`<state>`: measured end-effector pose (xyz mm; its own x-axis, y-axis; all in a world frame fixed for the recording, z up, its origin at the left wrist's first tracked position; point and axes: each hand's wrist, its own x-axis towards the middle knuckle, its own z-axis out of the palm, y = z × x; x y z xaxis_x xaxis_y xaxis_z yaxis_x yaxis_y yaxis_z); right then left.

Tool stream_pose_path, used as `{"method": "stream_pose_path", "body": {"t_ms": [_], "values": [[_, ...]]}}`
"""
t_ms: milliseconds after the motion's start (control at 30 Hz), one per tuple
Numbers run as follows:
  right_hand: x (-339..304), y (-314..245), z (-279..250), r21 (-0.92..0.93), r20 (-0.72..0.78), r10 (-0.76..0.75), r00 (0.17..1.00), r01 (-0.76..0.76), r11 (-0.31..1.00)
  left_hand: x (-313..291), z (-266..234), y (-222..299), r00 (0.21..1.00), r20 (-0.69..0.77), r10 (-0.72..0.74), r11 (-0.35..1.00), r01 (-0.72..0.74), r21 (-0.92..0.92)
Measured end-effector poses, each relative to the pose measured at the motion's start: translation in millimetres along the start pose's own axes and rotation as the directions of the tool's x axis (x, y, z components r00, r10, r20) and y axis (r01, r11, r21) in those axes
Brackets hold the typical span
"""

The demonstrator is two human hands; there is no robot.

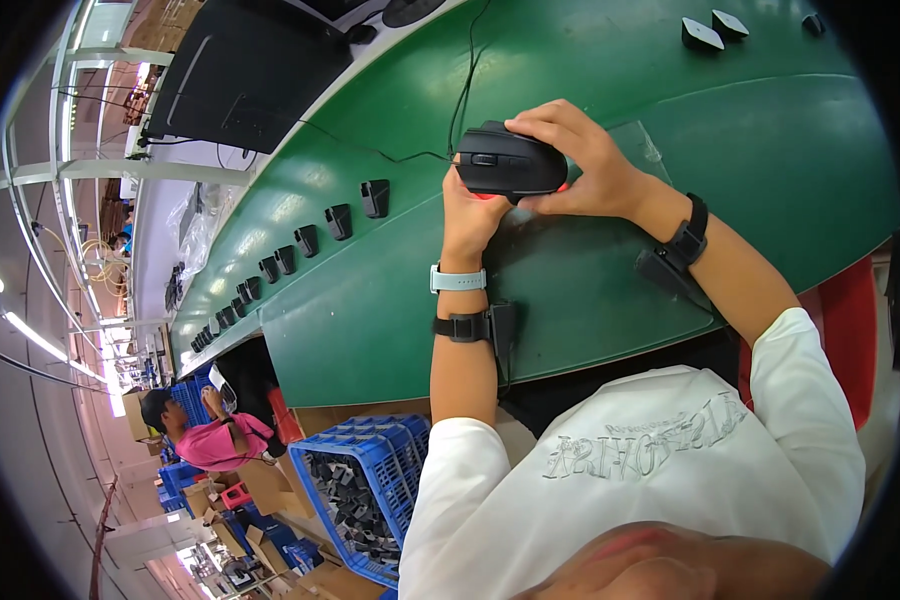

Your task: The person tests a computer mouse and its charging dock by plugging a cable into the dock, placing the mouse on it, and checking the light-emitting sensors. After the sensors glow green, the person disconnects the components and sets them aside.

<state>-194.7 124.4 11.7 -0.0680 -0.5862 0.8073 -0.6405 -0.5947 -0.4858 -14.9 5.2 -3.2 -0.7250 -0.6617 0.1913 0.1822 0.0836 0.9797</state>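
Black mouse-shaped device [512,165], handling note

Head view: device is over the green table [370,320]. Right hand [600,165]: fingers and thumb clamped round its right end. Left hand [470,222]: at its left end, fingers mostly hidden, closure cannot be told. Suggest light right grip, steady left support, thin cable [467,80] slack.

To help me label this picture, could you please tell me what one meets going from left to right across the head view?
Person in pink → blue crate → black mouse → two white-topped pieces → small black object.
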Motion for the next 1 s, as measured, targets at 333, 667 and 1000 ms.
{"method": "stream_pose_path", "body": {"t_ms": [333,667,1000], "values": [[-1.3,2.3,-2.0,0.009,-0.040,0.044,0.998,-0.044,0.999,0.9,7.7,0.9,0.999,0.006,0.033,0.999,-0.033,-0.022],[-2.1,22.6,-17.6,0.360,0.179,0.358,0.917,-0.399,0.843,6.3,-4.3,19.7,0.978,-0.203,-0.054,0.902,-0.039,-0.429],[-6.2,5.8,-9.4,0.010,0.617,0.167,0.770,-0.219,0.976,7.6,-5.6,4.7,0.826,-0.237,0.512,0.787,-0.340,0.515]]}}
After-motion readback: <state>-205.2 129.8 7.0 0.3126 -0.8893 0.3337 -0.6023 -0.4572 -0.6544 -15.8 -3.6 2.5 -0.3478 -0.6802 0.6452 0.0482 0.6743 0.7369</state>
